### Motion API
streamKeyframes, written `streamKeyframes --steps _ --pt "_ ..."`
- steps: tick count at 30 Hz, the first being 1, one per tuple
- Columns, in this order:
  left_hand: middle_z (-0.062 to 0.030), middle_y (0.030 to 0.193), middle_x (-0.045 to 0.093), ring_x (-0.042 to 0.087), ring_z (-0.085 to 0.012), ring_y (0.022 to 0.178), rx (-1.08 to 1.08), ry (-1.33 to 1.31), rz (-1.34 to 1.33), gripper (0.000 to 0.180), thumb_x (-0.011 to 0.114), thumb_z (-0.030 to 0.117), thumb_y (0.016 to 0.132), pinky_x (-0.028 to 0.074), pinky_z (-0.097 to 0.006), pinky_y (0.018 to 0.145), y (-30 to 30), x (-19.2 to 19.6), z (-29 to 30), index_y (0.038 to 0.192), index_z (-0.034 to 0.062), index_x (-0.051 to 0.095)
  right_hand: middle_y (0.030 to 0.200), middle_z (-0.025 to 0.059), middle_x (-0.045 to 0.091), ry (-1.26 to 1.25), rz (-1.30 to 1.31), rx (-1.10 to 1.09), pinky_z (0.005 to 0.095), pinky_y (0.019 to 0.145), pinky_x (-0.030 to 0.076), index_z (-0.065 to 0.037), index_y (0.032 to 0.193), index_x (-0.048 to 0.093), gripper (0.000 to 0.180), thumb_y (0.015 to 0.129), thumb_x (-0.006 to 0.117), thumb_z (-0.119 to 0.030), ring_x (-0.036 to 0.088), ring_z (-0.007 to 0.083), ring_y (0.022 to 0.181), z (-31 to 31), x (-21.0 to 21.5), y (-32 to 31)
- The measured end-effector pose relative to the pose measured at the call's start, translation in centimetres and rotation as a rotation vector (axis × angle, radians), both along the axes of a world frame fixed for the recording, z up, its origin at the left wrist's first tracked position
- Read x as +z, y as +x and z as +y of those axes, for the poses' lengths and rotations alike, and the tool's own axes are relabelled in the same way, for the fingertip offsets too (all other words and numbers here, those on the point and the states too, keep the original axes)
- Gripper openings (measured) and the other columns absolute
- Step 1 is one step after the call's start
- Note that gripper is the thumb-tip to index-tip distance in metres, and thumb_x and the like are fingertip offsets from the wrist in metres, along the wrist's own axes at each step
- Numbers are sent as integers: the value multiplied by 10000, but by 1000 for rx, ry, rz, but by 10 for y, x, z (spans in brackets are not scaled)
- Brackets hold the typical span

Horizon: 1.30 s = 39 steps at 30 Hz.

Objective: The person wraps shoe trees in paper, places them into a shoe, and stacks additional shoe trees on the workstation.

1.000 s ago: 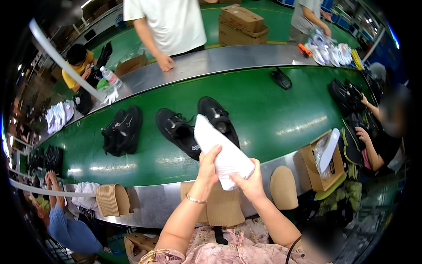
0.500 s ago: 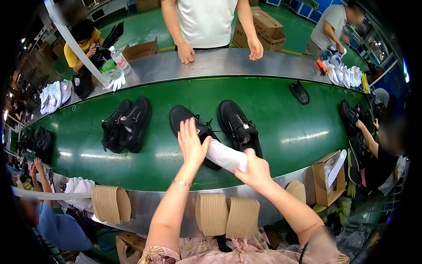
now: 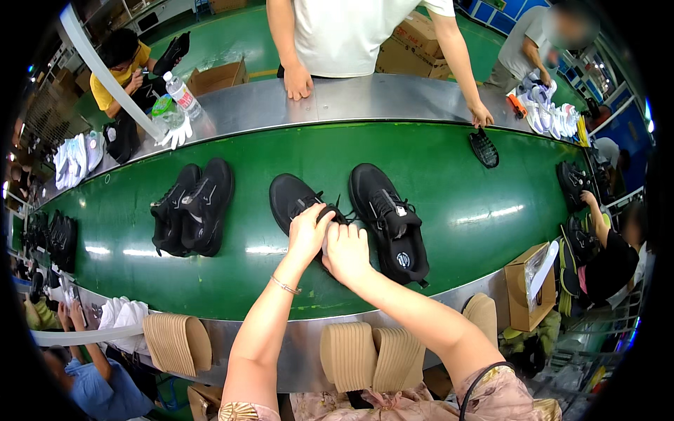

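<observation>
Left hand (image 3: 309, 231) and right hand (image 3: 346, 251), fingers curled, grip the opening of a laced, matte black sneaker (image 3: 298, 203) on the green belt (image 3: 281, 281)

Green conveyor belt (image 3: 210, 295) running across, edged by steel counters (image 3: 365, 102) far side and near side. Green painted floor (image 3: 232, 35) beyond, cardboard boxes (image 3: 217, 76) stacked there. Blue crates (image 3: 491, 10) top right. White pipe (image 3: 105, 77) slanting upper left. Bright overhead light glinting off belt and steel.
</observation>
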<state>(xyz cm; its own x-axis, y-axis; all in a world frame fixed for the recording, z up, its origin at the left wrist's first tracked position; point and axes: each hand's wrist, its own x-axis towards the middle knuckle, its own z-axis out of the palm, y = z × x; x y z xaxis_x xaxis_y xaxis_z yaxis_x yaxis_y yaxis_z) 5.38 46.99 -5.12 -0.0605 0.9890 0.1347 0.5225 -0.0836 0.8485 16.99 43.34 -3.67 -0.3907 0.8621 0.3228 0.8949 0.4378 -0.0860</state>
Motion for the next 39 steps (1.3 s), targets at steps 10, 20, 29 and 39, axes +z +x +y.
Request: streamKeyframes --steps 10,20,29,39 --pt "-154 1051 660 621 -205 1007 55 -26 -99 235 642 108 835 458 -300 895 8 -8 -13 1034 -17 643 835 212 564 -348 207 -19 356 535 547 88 1006 444 230 846 461 -77 645 304 645 18 -56 -12" --pt "-124 1028 662 606 -262 1032 74 -5 -146 243 634 129 843 317 -397 1050 4 -10 -7 1057 15 623 1038 337 501 -580 521 -18 465 758 512 102 1086 419 341 858 477 -145 589 431 921 27 -18 -20" --pt "-169 1352 389 421 -270 1215 274 -359 -510 830 734 122 749 360 -372 1012 22 -19 -57 1404 -5 240 1210 278 444 -308 190 -306 417 852 449 -24 1237 480 534 794 656 -264 500 397 1042 -88 49 165" --pt "-98 1359 411 441 -218 1188 27 -631 -504 676 578 71 799 381 -386 960 95 -22 1 1407 58 284 1046 105 560 -83 303 -920 405 828 455 -46 1084 554 287 799 583 -68 532 297 991 -211 27 412"
